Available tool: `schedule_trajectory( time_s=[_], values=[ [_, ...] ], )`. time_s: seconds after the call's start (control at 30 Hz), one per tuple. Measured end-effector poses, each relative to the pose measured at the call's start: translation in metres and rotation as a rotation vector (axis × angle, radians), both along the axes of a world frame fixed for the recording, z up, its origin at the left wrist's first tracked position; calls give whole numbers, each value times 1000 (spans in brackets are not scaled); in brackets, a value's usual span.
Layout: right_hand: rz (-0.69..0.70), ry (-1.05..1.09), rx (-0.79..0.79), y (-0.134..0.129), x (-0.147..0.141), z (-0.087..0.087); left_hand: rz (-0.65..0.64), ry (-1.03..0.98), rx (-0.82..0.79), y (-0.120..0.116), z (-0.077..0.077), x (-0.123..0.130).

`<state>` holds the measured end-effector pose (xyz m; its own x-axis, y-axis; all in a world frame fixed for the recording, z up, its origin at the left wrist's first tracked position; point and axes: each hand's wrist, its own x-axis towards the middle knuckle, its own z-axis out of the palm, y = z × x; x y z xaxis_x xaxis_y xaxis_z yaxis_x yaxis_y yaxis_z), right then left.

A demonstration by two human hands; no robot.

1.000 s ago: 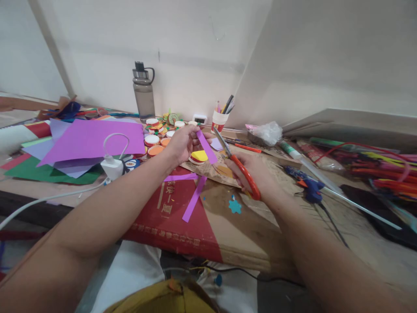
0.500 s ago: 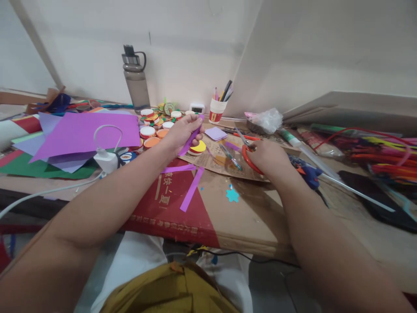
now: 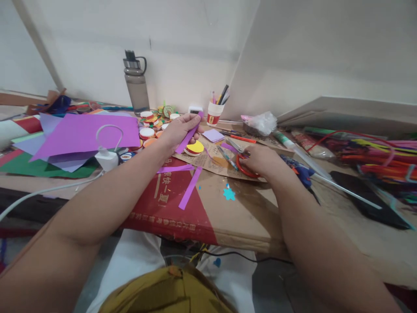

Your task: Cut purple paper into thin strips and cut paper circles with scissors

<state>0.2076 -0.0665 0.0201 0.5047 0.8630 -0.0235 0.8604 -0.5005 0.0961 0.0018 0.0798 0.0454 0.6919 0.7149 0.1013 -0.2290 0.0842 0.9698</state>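
My left hand [image 3: 184, 131] pinches a purple paper strip [image 3: 189, 140] that slants down past its fingers. Over the brown paper on the right, my right hand [image 3: 257, 158] grips orange-handled scissors [image 3: 245, 167], whose blades point away to the upper left. Two cut purple strips lie on the cardboard below: one upright strip [image 3: 190, 189] and one flatter strip [image 3: 175, 168]. A turquoise paper flower [image 3: 229, 194] rests on the cardboard in front of the scissors. Beside the blades are a pen [image 3: 227, 157] and a small stack of lilac paper squares [image 3: 213, 135].
Purple sheets [image 3: 87, 134] and a white charger [image 3: 107, 160] lie at left. A water bottle [image 3: 137, 89] stands by the wall, near several lidded tubs [image 3: 147, 133] and a paper cup [image 3: 214, 114] of pens. At right are a glue gun [image 3: 301, 174], a black phone [image 3: 365, 200] and pipe cleaners [image 3: 384, 158].
My right hand has lowered the scissors onto or close over the brown paper, slightly left. The left hand still holds the purple strip; the view has shifted a little.
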Motion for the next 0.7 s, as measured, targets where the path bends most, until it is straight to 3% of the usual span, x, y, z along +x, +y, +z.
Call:
schedule_trajectory(
  time_s=[0.1, 0.17, 0.27, 0.33, 0.43, 0.6, 0.7],
  values=[
    [57, -35, 227, -3, -17, 8, 34, -15, -23, 2, -3, 1],
    [141, 82, 417, -2, -32, 6, 59, -25, -63, 3, -4, 1],
    [286, 311, 335, 8, -53, -6, 80, -25, -113, 3, -5, 2],
    [334, 272, 263, 16, -62, -16, 71, -23, -109, 1, -4, 2],
    [273, 175, 183, 25, -68, -25, 27, -1, -74, 0, -2, 1],
    [273, 158, 154, 29, -66, -24, -63, 98, -83, 5, 5, -3],
    [285, 252, 196, 22, -56, -14, -93, 138, -122, 9, 5, -4]
  ],
)
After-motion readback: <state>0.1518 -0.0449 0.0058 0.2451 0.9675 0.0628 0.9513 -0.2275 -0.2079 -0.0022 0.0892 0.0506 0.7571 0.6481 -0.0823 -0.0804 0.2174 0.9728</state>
